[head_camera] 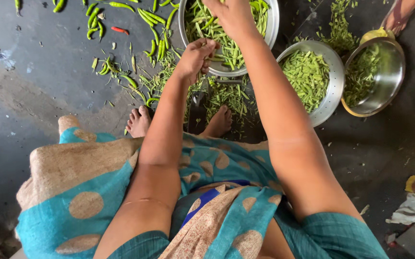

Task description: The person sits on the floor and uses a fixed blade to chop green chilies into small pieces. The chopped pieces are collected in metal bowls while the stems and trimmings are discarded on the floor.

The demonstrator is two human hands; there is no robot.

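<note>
I sit on a dark floor in a teal and tan garment, both arms stretched forward. My left hand (195,57) is closed at the near rim of a steel bowl (272,26) filled with green chillies (217,29), gripping a few of them. My right hand (231,14) reaches down into the same bowl, fingers buried among the chillies. Below the bowl an upright floor cutter blade (198,108) stands between my bare feet (140,122), with cut green bits (226,96) around it.
A steel colander (334,81) of chopped green pieces sits right of the bowl, a brass-rimmed steel bowl (394,81) with more beyond it. Loose green chillies (150,19) and one red chilli (119,30) lie scattered at upper left. Another person's foot (399,14) is at top right. Crumpled paper scraps (414,208) lie lower right.
</note>
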